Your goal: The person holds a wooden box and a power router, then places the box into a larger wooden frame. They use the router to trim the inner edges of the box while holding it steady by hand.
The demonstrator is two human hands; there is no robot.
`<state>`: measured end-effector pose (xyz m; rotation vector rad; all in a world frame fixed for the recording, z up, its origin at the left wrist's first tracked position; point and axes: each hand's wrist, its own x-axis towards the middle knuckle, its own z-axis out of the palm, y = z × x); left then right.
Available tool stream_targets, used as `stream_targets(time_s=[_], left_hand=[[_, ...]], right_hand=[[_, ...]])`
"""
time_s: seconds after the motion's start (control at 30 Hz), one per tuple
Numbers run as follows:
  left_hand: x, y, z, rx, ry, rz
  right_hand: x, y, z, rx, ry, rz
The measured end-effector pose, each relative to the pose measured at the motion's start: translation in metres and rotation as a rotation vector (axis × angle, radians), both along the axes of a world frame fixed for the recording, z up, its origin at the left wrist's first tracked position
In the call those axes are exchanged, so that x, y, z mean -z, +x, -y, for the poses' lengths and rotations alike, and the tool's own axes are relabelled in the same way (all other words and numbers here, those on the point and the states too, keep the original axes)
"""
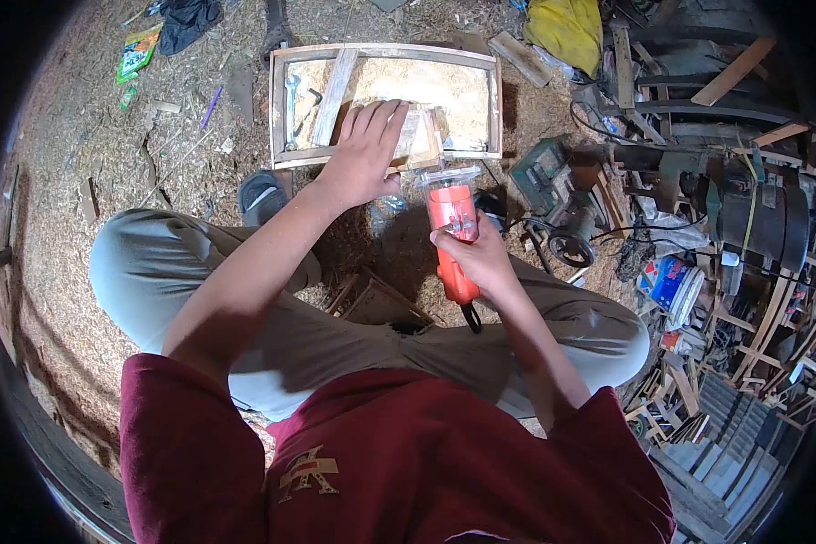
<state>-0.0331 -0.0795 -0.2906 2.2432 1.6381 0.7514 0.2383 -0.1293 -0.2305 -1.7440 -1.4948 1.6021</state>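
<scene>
My left hand lies with fingers stretched out along the side of a small wooden workpiece, thumb near its front edge. My right hand is wrapped round the body of a red trim router with a clear base. The router's base end points away from me, right at the front of the workpiece. Both are at the near side of a shallow wooden frame, which has a sawdust-covered bottom. Inside the frame lie a wooden strip, a wrench and a small black hex key.
Sawdust covers the ground. On the right stand a dark green machine, a black handwheel, a white bucket and piled wood scraps. A yellow cloth lies behind. A small wooden box is between my legs.
</scene>
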Motion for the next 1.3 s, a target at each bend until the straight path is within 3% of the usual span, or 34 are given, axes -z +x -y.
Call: stream_targets(time_s=[1.3], left_hand=[[-0.001, 0.001, 0.0, -0.003, -0.018, 0.001]], right_hand=[[0.003, 0.001, -0.002, 0.011, -0.035, 0.006]])
